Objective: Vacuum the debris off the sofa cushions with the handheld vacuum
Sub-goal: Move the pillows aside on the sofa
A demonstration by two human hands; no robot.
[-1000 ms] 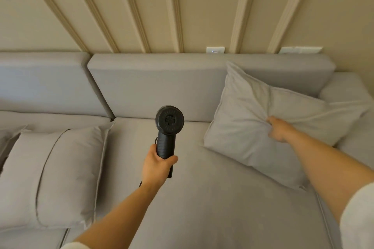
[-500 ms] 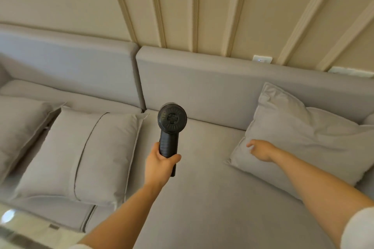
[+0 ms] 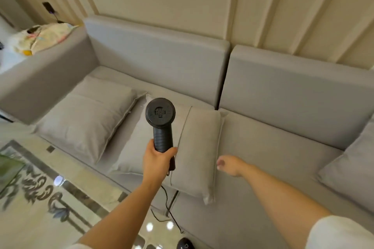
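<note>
the left hand (image 3: 157,159) grips the handheld vacuum (image 3: 160,125) above the sofa cushions (image 3: 273,153), right hand (image 3: 229,164) loose and empty (no debris visible), so the vacuuming seems barely begun.

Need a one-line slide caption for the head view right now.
Left hand grips black handheld vacuum above grey sofa pillow; right hand hovers open.

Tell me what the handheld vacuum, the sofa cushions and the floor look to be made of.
Black handheld vacuum: matte moulded plastic, seemingly; ribbed handle, dull sheen, vent grille on the round end.
Grey sofa seat cushion: woven fabric, matte, softly creased.
Grey throw pillow: like fabric, piped seams.
Patterned floor: probably polished stone or tile; it mirrors ceiling lights.
</note>
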